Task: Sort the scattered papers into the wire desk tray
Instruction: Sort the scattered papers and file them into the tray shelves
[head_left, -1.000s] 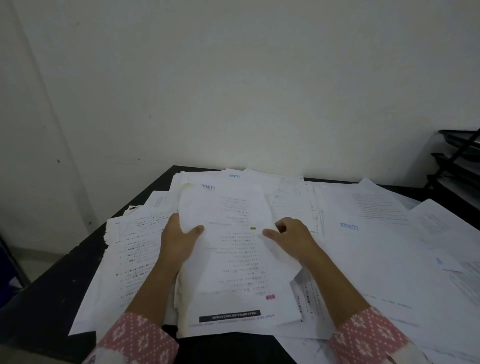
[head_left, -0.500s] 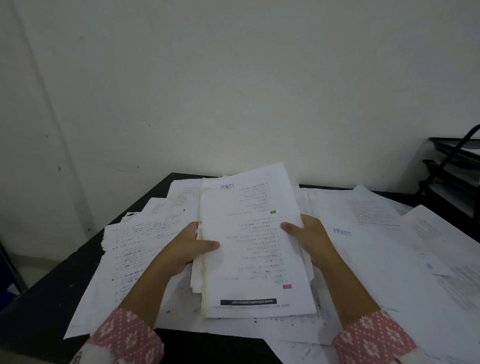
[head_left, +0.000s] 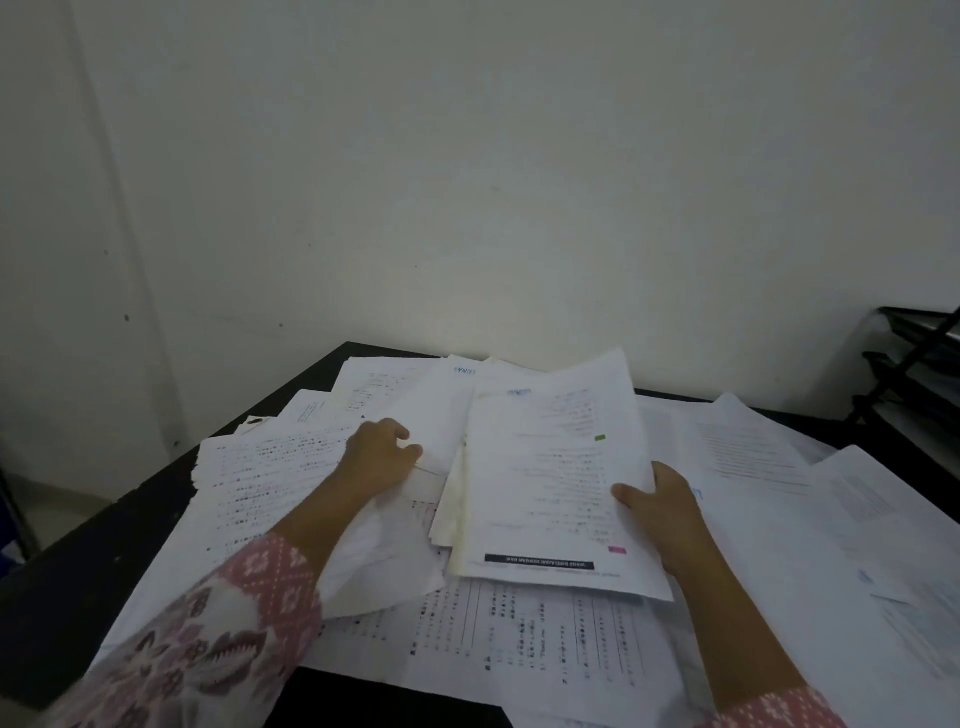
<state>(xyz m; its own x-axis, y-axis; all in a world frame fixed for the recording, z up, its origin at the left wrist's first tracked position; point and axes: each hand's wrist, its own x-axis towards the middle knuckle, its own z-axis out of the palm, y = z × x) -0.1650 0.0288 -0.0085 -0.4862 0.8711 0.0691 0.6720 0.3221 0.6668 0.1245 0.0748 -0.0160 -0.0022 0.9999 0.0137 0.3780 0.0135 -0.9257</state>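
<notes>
The left hand (head_left: 382, 457) has let go and now pinches a loose sheet (head_left: 436, 431); the right hand (head_left: 662, 499) alone grips the gathered stack (head_left: 550, 483), tray (head_left: 914, 358) still waiting.

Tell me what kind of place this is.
Probably an office or study corner, though little of the room shows. Printed papers lie scattered over a dark desk pushed against a bare wall, and a black tiered desk tray stands at the far right edge.
</notes>
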